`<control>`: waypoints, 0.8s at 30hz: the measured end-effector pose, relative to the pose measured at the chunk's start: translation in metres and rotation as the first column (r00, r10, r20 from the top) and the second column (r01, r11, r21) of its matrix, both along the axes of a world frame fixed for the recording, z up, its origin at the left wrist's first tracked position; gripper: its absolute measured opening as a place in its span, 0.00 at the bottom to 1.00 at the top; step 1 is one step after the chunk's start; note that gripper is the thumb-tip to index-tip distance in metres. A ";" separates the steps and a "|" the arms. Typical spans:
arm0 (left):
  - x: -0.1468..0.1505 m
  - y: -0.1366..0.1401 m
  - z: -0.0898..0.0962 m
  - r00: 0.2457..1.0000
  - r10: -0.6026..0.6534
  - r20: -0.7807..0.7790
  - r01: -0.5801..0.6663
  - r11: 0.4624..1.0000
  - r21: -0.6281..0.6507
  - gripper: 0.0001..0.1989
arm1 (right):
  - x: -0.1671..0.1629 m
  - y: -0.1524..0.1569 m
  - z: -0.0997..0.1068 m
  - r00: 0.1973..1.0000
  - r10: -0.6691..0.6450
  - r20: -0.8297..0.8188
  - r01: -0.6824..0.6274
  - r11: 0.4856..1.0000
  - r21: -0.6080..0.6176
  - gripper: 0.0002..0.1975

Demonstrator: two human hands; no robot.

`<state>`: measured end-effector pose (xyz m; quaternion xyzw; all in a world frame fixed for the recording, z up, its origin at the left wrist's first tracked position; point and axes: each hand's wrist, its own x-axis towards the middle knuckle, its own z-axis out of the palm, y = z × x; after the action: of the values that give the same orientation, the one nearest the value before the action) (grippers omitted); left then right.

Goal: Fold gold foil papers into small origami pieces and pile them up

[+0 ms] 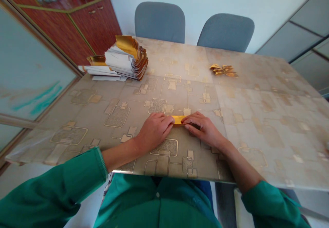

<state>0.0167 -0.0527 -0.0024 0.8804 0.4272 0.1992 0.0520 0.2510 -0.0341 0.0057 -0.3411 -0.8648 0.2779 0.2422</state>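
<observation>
Close to the table's near edge lies a narrow folded strip of gold paper (178,119), its shiny side facing up. My left hand (157,128) covers the strip's left end, with fingers and thumb closed on it. At the other end, my right hand (202,127) pinches the paper between thumb and fingers. Only the middle of the strip shows between the two hands; both ends are hidden beneath the fingers.
A thick stack of gold-and-white paper sheets (125,60) sits at the table's far left. Folded gold paper pieces (224,71) lie at the back right. The patterned tablecloth (144,94) covers the table. Two grey chairs (159,22) stand behind it, beside a reddish wooden cabinet (95,25).
</observation>
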 end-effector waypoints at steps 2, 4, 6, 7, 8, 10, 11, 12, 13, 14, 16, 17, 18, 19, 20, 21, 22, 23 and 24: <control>0.001 0.001 -0.001 1.000 0.018 0.019 -0.018 1.000 -0.016 0.07 | -0.002 0.001 -0.001 0.999 -0.032 -0.011 0.032 1.000 0.001 0.08; 0.001 0.003 -0.002 0.999 0.028 0.029 -0.027 0.999 -0.028 0.07 | -0.004 0.001 -0.003 0.998 -0.068 -0.009 0.068 0.998 -0.002 0.09; 0.002 0.004 -0.002 0.999 0.034 0.030 -0.033 0.999 -0.042 0.07 | -0.006 0.001 -0.006 0.991 -0.131 0.006 0.131 0.991 -0.006 0.10; 0.003 0.005 -0.002 0.999 0.038 0.030 -0.037 0.998 -0.051 0.07 | -0.007 0.001 -0.007 0.985 -0.170 0.019 0.170 0.985 -0.003 0.10; 0.003 0.005 -0.003 0.999 0.045 0.029 -0.043 0.997 -0.059 0.07 | -0.008 0.001 -0.008 0.977 -0.208 0.037 0.208 0.978 0.003 0.11; 0.004 0.006 -0.003 0.998 0.056 0.026 -0.054 0.996 -0.068 0.07 | -0.010 0.000 -0.011 0.961 -0.267 0.077 0.266 0.964 0.026 0.11; 0.004 0.006 -0.004 0.998 0.059 0.025 -0.057 0.996 -0.067 0.07 | -0.010 -0.001 -0.011 0.953 -0.289 0.094 0.287 0.957 0.040 0.11; 0.004 0.006 -0.004 0.998 0.061 0.026 -0.059 0.996 -0.064 0.07 | -0.011 -0.001 -0.012 0.945 -0.309 0.107 0.305 0.951 0.053 0.10; 0.004 0.006 -0.005 0.998 0.062 0.027 -0.060 0.996 -0.063 0.07 | -0.011 -0.002 -0.013 0.938 -0.327 0.115 0.322 0.945 0.064 0.09; 0.004 0.006 -0.005 0.997 0.064 0.031 -0.062 0.996 -0.064 0.07 | -0.011 -0.002 -0.013 0.933 -0.341 0.119 0.334 0.940 0.070 0.08; 0.004 0.007 -0.006 0.997 0.073 0.041 -0.070 0.995 -0.072 0.07 | -0.011 -0.002 -0.014 0.925 -0.358 0.127 0.351 0.933 0.076 0.07; 0.004 0.007 -0.006 0.996 0.079 0.046 -0.075 0.994 -0.082 0.07 | -0.011 -0.002 -0.015 0.922 -0.363 0.133 0.355 0.931 0.080 0.07; 0.004 0.007 -0.005 0.995 0.089 0.049 -0.084 0.992 -0.092 0.08 | -0.011 -0.002 -0.015 0.918 -0.370 0.141 0.361 0.929 0.086 0.07; 0.004 0.007 -0.005 0.994 0.101 0.049 -0.095 0.990 -0.104 0.09 | -0.012 -0.002 -0.016 0.913 -0.379 0.149 0.368 0.925 0.095 0.08; 0.005 0.008 -0.004 0.992 0.115 0.045 -0.109 0.988 -0.113 0.11 | -0.012 -0.002 -0.016 0.907 -0.389 0.159 0.376 0.920 0.107 0.08; 0.005 0.008 -0.003 0.991 0.129 0.039 -0.124 0.985 -0.119 0.12 | -0.013 -0.001 -0.016 0.901 -0.400 0.169 0.384 0.915 0.121 0.08; 0.005 0.008 -0.003 0.989 0.143 0.031 -0.138 0.983 -0.122 0.13 | -0.014 -0.001 -0.016 0.894 -0.409 0.182 0.389 0.911 0.136 0.08; 0.005 0.009 -0.002 0.988 0.154 0.021 -0.151 0.981 -0.122 0.13 | -0.015 -0.001 -0.016 0.888 -0.416 0.195 0.391 0.907 0.154 0.09; 0.005 0.009 -0.001 0.986 0.165 0.013 -0.162 0.979 -0.123 0.14 | -0.016 0.000 -0.016 0.883 -0.420 0.210 0.390 0.905 0.173 0.09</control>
<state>0.0215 -0.0435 -0.0035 0.8353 0.5087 0.1865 0.0937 0.2354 -0.0342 -0.0104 -0.5298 -0.8130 0.1224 0.2083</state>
